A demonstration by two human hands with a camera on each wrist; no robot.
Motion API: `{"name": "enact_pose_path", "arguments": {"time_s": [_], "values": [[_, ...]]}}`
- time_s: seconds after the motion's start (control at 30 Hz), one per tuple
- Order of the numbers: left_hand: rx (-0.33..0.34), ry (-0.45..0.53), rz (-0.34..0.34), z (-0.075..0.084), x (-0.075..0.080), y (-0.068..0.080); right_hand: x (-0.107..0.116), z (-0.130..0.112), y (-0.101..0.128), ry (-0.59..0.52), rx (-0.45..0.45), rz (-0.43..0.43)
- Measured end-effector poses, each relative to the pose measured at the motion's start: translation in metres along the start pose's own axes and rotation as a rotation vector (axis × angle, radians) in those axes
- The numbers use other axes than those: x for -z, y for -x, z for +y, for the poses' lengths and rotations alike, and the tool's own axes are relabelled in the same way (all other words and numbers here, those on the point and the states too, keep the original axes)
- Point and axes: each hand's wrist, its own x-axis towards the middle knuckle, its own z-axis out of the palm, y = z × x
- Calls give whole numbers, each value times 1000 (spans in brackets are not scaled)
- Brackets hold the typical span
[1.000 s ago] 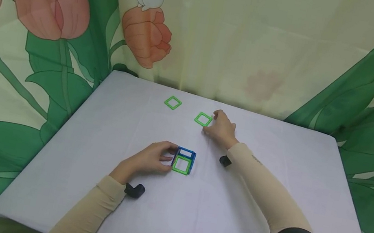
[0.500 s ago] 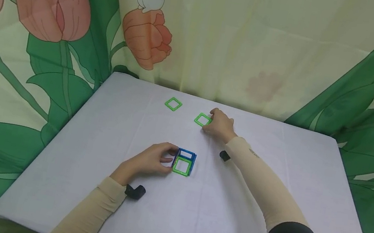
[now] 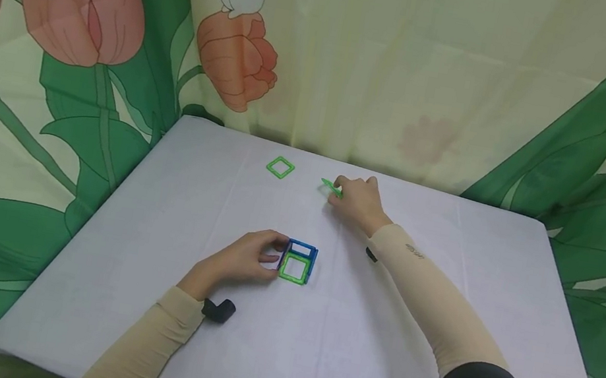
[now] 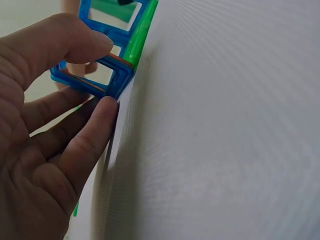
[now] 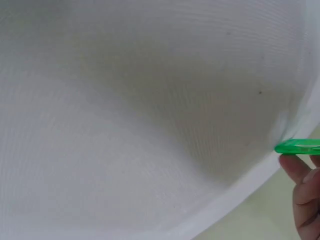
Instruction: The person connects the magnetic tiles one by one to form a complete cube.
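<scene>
A small open box of blue and green square frames stands on the white table near its middle. My left hand holds the box's left side, thumb and fingers pinching a blue frame. Farther back, my right hand pinches a green square frame and has it tilted up off the table; in the right wrist view only an edge of that green frame shows above a fingertip. Another green square frame lies flat at the back, left of the right hand.
A curtain printed with tulips and leaves hangs close behind the table's far edge. The table's front edge and left edge drop off near my left forearm.
My right hand has closed on the green frame that lay flat and lifted its edge, tilting it up. The left hand has stayed on the box.
</scene>
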Motion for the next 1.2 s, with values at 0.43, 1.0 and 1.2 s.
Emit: {"name": "enact_pose_path", "arguments": {"time_s": [0.43, 1.0, 1.2], "values": [[2, -4, 3, -6, -5, -2, 6, 8, 16, -36, 58, 118], [25, -14, 11, 0, -3, -2, 25, 1, 86, -368, -23, 111], [24, 1, 3, 0, -3, -2, 39, -17, 113, -425, 45, 170]]}}
